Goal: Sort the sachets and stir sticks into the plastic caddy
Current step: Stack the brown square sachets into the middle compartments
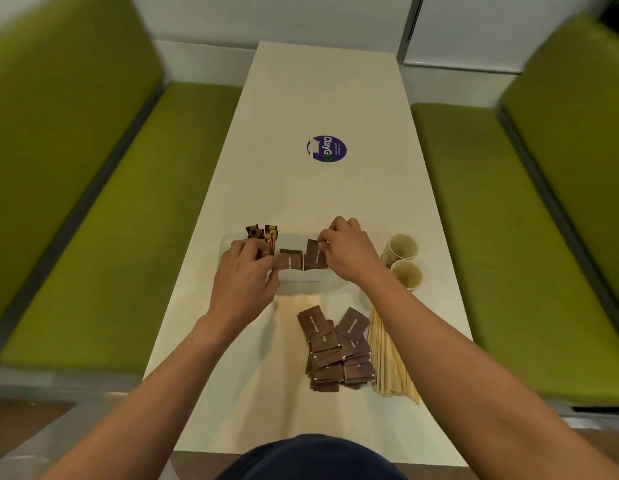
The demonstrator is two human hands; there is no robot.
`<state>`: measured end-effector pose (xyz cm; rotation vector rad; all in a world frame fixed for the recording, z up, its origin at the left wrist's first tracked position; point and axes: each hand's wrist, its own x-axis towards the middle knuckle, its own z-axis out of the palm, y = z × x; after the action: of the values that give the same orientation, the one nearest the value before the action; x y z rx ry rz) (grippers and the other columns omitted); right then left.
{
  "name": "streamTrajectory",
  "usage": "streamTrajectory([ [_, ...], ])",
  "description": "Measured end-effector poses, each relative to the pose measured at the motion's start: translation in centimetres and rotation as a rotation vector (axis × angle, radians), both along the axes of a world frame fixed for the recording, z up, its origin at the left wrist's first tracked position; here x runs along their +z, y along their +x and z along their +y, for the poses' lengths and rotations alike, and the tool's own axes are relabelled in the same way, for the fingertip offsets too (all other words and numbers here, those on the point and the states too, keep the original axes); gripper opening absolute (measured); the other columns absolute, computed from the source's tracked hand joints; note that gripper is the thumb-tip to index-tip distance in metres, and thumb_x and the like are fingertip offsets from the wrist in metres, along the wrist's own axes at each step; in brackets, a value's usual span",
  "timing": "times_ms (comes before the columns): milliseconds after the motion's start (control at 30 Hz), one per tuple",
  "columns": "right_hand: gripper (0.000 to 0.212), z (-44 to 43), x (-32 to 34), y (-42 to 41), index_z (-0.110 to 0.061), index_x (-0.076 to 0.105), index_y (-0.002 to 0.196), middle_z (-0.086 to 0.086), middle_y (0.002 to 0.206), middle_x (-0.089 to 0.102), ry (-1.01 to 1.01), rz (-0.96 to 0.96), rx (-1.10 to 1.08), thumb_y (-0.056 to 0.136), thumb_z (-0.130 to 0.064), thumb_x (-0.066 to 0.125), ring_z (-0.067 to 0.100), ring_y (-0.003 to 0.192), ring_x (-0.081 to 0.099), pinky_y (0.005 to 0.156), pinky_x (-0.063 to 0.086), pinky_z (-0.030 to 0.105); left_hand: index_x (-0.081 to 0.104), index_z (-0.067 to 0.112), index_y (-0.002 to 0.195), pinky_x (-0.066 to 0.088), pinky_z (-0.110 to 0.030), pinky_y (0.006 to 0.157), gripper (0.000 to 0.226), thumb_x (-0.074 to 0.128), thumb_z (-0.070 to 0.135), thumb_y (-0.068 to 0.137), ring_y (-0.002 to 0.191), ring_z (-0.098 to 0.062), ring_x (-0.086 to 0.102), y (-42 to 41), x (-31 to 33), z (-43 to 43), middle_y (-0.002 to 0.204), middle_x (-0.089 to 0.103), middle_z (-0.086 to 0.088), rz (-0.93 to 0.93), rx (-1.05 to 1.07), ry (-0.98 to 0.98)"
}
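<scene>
A clear plastic caddy (303, 277) stands across the white table. Its left end holds upright small sachets (263, 233); brown sachets (290, 259) stand in the middle. My right hand (348, 249) pinches a brown sachet (314, 252) over the caddy's middle. My left hand (247, 271) is at the caddy's left part, fingers curled by the small sachets; whether it holds any is hidden. A loose pile of brown sachets (335, 348) lies nearer me, with a bundle of wooden stir sticks (387, 358) to its right.
Two paper cups (403, 259) stand right of the caddy. A purple round sticker (326, 148) marks the table's middle. Green benches (110, 220) flank the narrow table (318, 98) on both sides.
</scene>
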<state>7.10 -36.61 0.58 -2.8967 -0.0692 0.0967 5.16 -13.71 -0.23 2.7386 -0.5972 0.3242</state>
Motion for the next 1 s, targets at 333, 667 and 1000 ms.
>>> streamTrajectory([
  [333,0.037,-0.2,-0.6,-2.2,-0.018,0.065,0.135,0.007,0.121,0.056,0.098,-0.067,-0.020,0.104,-0.032,0.054,0.029,0.116,0.045,0.096,0.045,0.041,0.076,0.022,0.099,0.050,-0.041,0.082,0.014,0.072,0.023,0.086,0.105,-0.026,0.055,-2.5,0.0,0.2,0.112,0.065,0.000,0.042,-0.004,-0.013],
  [667,0.031,-1.8,-1.6,-11.0,-0.024,0.068,0.130,-0.002,0.129,0.066,0.204,0.075,-0.067,0.101,-0.028,0.056,0.022,0.120,0.054,0.096,0.045,0.037,0.068,0.030,0.123,0.050,-0.032,0.078,0.028,0.055,0.031,0.099,0.113,-0.015,0.055,-6.5,-1.1,-3.2,0.118,0.061,0.007,0.400,-0.223,0.054],
  [1000,0.044,-1.9,-3.4,-15.1,-0.025,0.059,0.133,-0.001,0.115,0.070,0.132,0.234,-0.012,0.092,-0.039,0.063,0.026,0.105,0.061,0.086,0.053,0.042,0.051,0.029,0.141,0.052,-0.038,0.084,0.047,0.055,0.021,0.095,0.117,-0.023,0.054,-7.7,-3.0,-4.3,0.134,0.056,0.003,0.462,-0.298,0.268],
])
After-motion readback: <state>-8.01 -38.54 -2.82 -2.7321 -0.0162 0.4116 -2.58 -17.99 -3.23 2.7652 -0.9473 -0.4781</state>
